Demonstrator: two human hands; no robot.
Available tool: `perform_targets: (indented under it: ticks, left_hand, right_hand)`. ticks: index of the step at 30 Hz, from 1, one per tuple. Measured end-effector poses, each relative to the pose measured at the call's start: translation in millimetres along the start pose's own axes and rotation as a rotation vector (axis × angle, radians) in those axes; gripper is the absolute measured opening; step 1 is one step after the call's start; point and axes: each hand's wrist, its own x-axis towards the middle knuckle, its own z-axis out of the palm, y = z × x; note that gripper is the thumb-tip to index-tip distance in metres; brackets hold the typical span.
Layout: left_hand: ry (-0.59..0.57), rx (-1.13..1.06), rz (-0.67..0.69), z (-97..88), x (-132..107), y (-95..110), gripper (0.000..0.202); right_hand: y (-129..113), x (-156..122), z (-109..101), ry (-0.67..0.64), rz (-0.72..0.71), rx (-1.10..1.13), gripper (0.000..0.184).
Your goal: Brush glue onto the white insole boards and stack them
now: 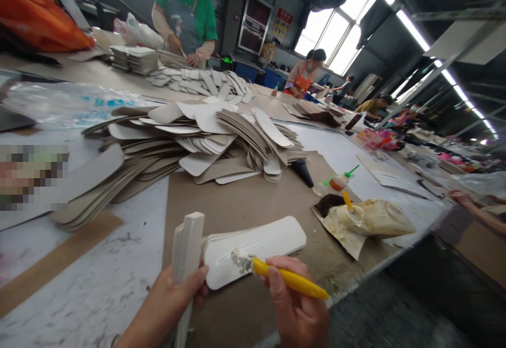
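Observation:
My right hand is closed around the yellow handle of a glue brush. Its whitish, glue-smeared head rests on the top piece of a small stack of white rounded boards, where wet streaks show. In my left hand are several narrow, pale strips, held upright between thumb and fingers at the stack's left end. To the right lies a glue-stained bottle on its side, with a yellow-handled tool sticking out of an opening in it.
A large heap of grey-white curved boards covers the table behind the stack. Small glue bottles with green nozzles and a black cone lie to the right. A person in green works across the table; others are farther back.

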Motion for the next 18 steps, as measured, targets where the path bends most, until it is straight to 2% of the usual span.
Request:
perform_targets:
  ticks: [3,5,9,11,13,16,18]
  left_hand:
    - [-0.031,0.007,0.000,-0.7,1.3,1.4,0.042]
    - [-0.029,-0.005,-0.005,-0.4,2.9,-0.9,0.041]
    - [-0.044,-0.009,-0.010,0.2,4.4,-6.4,0.040]
    - [-0.049,0.003,0.000,0.1,3.4,-6.0,0.040]
    - [-0.043,0.011,-0.014,0.1,1.9,-4.0,0.041]
    - [-0.012,0.033,-0.042,0.2,0.6,-2.0,0.044]
    - [0.004,0.031,-0.043,0.3,1.2,-2.6,0.045]
  right_hand:
    - [-6.3,-2.7,11.9,0.003,0.280,0.168,0.015]
    - [-4.0,1.3,11.7,-0.011,0.341,0.168,0.019]
    - [0.6,9.2,2.8,0.042,0.317,0.047,0.023]
    - [-0.7,8.3,2.8,0.057,0.322,0.061,0.023]
    - [-0.1,6.3,5.2,0.018,0.305,0.101,0.020]
    - [12.6,10.9,-0.5,-0.063,0.148,0.006,0.016]
    - [26.5,21.9,-16.6,-0.021,-0.016,-0.185,0.014]
